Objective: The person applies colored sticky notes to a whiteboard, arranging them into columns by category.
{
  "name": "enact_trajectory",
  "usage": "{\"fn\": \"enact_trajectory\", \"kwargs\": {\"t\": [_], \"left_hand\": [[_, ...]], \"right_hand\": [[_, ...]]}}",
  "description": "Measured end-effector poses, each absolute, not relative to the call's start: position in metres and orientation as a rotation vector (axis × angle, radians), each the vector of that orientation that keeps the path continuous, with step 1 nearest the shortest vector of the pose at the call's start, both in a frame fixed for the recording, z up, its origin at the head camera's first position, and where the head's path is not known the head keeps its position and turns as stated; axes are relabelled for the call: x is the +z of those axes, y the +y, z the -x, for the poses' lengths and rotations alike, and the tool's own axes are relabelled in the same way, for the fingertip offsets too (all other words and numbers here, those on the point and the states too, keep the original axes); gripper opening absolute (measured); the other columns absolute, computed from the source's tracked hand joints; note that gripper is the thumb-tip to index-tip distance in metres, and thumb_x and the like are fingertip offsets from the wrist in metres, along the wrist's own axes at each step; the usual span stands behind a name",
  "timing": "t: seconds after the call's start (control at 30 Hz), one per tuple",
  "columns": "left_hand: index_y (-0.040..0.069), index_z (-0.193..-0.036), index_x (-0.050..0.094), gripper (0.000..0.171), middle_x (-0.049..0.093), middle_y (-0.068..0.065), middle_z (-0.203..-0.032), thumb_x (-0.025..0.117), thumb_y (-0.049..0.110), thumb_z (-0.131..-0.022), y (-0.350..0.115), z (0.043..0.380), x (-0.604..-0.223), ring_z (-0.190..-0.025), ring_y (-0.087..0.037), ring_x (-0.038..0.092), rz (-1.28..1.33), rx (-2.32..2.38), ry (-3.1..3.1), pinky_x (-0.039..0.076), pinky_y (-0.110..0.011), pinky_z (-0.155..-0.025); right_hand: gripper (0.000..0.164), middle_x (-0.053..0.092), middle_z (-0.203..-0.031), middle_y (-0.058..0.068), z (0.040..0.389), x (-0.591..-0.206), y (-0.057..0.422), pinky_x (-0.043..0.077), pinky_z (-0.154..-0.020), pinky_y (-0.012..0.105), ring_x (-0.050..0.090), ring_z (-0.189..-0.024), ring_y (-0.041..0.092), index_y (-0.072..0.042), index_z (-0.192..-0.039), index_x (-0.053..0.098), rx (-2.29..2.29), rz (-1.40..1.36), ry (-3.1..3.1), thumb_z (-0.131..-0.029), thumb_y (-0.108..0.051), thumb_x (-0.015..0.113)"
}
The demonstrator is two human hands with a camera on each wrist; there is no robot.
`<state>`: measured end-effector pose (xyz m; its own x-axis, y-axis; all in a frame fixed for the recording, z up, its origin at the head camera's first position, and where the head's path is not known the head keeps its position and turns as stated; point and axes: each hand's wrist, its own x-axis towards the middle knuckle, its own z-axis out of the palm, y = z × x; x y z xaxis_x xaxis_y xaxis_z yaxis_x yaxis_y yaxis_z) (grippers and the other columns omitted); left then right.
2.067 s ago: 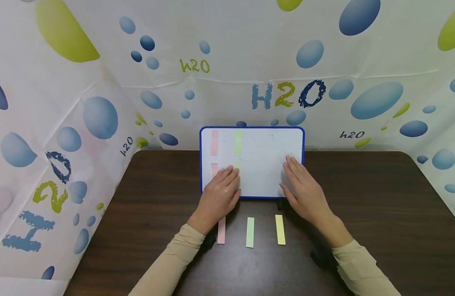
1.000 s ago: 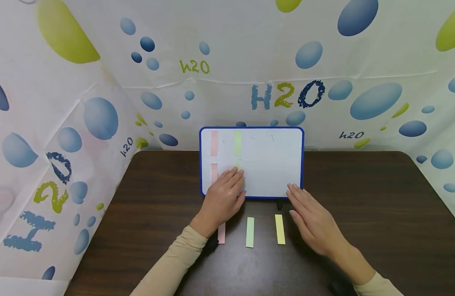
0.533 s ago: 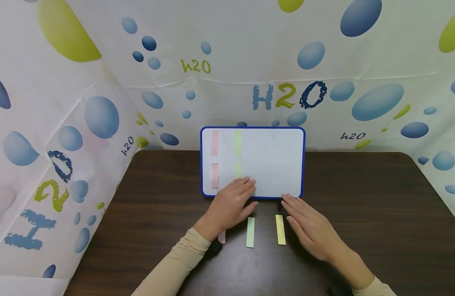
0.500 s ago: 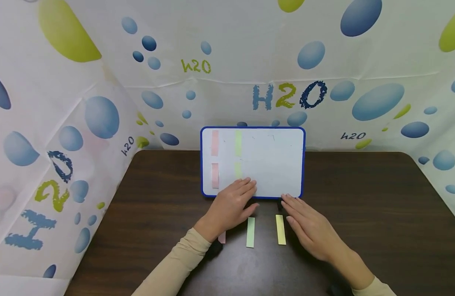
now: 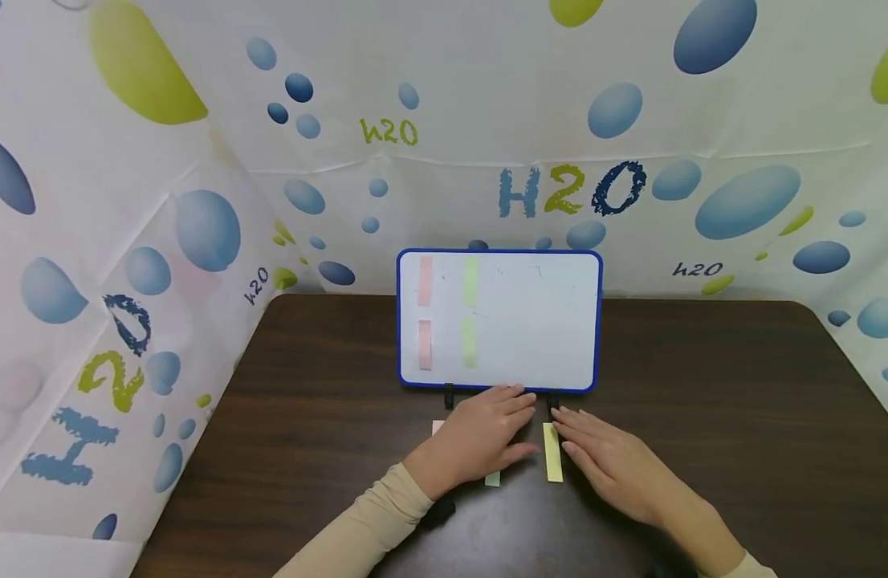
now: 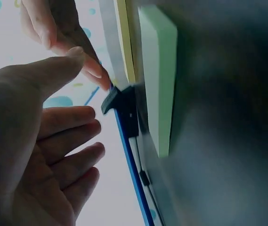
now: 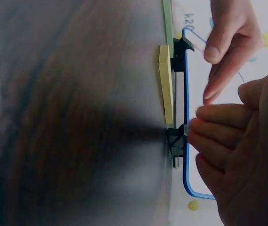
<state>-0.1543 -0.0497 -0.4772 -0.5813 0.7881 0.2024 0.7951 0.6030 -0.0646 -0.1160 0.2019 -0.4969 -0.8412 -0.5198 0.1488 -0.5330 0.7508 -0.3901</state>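
My left hand point(image 5: 487, 437) is stretched out low over the table, covering most of a stack of green sticky notes point(image 5: 492, 480) and part of a pink stack point(image 5: 437, 426). Its fingers are nearly straight, and the left wrist view shows nothing in the palm. Beside a yellow stack point(image 5: 552, 453) is my right hand point(image 5: 617, 466), fingers extended and fingertips close to its far end. Behind both hands a blue-framed whiteboard point(image 5: 538, 321) stands upright. On its left side it bears two pink strips point(image 5: 425, 345) and two green strips point(image 5: 470, 343), in two columns.
Black clip feet point(image 5: 449, 395) support the whiteboard's lower edge on the dark wooden table point(image 5: 704, 385). A white curtain point(image 5: 451, 201) with blue and green drops hangs behind and to the left. Small dark marks dot the upper part of the board.
My left hand has come down off the whiteboard, toward me and to the right, uncovering the lower green strip. My right hand has also dropped from the board to beside the yellow stack.
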Motion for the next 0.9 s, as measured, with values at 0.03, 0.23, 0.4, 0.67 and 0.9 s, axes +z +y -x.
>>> {"fn": "enact_trajectory", "kwargs": {"t": [0.03, 0.23, 0.4, 0.67, 0.9], "left_hand": [[0.012, -0.136, 0.066, 0.056, 0.062, -0.002, -0.145, 0.057, 0.055, -0.1, -0.047, 0.152, -0.476, -0.141, -0.018, 0.054, 1.323, -0.024, -2.637, 0.041, -0.031, -0.12], [0.011, -0.139, 0.064, 0.061, 0.06, -0.002, -0.147, 0.052, 0.058, -0.101, -0.037, 0.147, -0.478, -0.143, -0.018, 0.051, 1.379, 0.039, -2.718, 0.039, -0.031, -0.121], [0.012, -0.135, 0.067, 0.059, 0.063, -0.001, -0.144, 0.055, 0.058, -0.1, -0.031, 0.144, -0.485, -0.14, -0.017, 0.054, 1.383, 0.04, -2.71, 0.041, -0.03, -0.12], [0.016, -0.125, 0.072, 0.051, 0.068, 0.001, -0.137, 0.059, 0.058, -0.097, -0.024, 0.142, -0.489, -0.134, -0.015, 0.06, 1.375, 0.08, -2.667, 0.045, -0.029, -0.117], [0.017, -0.122, 0.073, 0.053, 0.069, 0.002, -0.135, 0.059, 0.06, -0.096, -0.022, 0.141, -0.489, -0.132, -0.014, 0.061, 1.361, 0.104, -2.674, 0.045, -0.028, -0.116]], "right_hand": [[0.039, 0.055, -0.152, 0.003, 0.116, -0.498, 0.203, 0.048, -0.112, 0.051, 0.052, -0.142, 0.026, -0.013, -0.141, 0.062, 0.67, -0.881, -2.911, -0.108, -0.029, 0.05], [0.042, 0.057, -0.15, 0.002, 0.116, -0.498, 0.206, 0.049, -0.111, 0.052, 0.053, -0.141, 0.027, -0.01, -0.144, 0.06, 0.695, -0.904, -2.941, -0.109, -0.03, 0.049], [0.044, 0.057, -0.15, 0.001, 0.116, -0.497, 0.206, 0.049, -0.111, 0.052, 0.053, -0.141, 0.027, -0.011, -0.146, 0.057, 0.722, -0.895, -3.0, -0.11, -0.034, 0.046], [0.046, 0.056, -0.151, 0.002, 0.116, -0.495, 0.204, 0.048, -0.111, 0.052, 0.053, -0.141, 0.027, -0.012, -0.147, 0.056, 0.713, -0.886, -3.06, -0.11, -0.036, 0.044], [0.045, 0.056, -0.151, 0.005, 0.114, -0.494, 0.201, 0.048, -0.112, 0.052, 0.053, -0.141, 0.029, -0.01, -0.146, 0.057, 0.702, -0.888, -3.061, -0.11, -0.035, 0.044]]}}
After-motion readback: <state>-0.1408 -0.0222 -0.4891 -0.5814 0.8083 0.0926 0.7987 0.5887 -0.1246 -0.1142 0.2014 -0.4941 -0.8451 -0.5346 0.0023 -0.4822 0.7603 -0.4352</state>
